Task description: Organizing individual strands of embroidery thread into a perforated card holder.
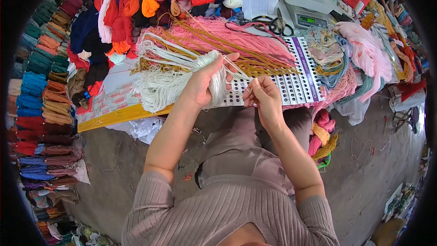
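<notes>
My left hand grips a thick bundle of white yarn that fans out to the left over the board. My right hand pinches a few thin white strands drawn out of that bundle, just above a white card with rows of punched holes. Pink yarn and mustard yellow yarn lie across the card behind my hands. The card rests on a yellow-edged board over my lap.
Skeins of many colours are stacked at the left and along the top. Black scissors and a small digital scale lie beyond the card. Pink and mixed yarn heaps sit at the right. Concrete floor surrounds me.
</notes>
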The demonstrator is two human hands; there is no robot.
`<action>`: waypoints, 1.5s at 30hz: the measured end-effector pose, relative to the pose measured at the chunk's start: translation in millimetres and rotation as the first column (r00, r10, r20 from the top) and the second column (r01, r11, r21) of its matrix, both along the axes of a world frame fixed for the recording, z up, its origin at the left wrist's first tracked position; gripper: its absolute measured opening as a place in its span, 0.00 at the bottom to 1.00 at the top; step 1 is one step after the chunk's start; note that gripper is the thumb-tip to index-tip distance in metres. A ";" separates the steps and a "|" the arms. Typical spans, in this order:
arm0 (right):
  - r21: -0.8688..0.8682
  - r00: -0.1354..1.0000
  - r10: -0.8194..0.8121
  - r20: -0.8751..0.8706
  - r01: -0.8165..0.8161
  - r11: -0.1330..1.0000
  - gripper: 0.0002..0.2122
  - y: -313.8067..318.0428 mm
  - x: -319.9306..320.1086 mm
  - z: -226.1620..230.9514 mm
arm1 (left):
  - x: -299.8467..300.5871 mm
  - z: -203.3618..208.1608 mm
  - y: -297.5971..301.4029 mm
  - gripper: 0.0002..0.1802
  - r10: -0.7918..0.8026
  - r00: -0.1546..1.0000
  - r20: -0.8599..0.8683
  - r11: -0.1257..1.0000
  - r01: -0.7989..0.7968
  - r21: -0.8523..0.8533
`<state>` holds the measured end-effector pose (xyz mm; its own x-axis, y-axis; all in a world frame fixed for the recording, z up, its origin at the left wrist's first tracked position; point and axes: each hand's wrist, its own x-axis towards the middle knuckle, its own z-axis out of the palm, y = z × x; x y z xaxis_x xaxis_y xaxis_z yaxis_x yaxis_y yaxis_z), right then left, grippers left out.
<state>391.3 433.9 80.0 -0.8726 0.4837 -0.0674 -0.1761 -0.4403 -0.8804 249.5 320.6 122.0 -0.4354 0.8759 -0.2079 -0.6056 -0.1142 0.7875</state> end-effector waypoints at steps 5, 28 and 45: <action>0.036 1.000 0.009 0.024 -0.010 0.999 0.08 -2.5 1.2 6.2 | -1.6 -1.0 -1.3 0.26 -0.033 0.999 -0.028 0.998 0.034 0.049; 0.193 0.999 -0.031 0.010 0.028 0.981 0.07 -8.3 -14.6 2.6 | 9.8 7.5 -1.5 0.25 0.001 0.992 0.125 0.983 -0.023 0.180; 0.686 0.997 -0.079 0.024 0.041 0.727 0.05 4.8 6.3 10.7 | -13.6 7.1 -8.7 0.21 0.052 0.997 -0.061 0.996 -0.056 -0.065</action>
<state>397.7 438.6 90.8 -0.8450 0.4664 0.2615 -0.1304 0.2946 -0.9467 235.8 312.0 129.2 -0.4948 0.8360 -0.2371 -0.5523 -0.0919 0.8286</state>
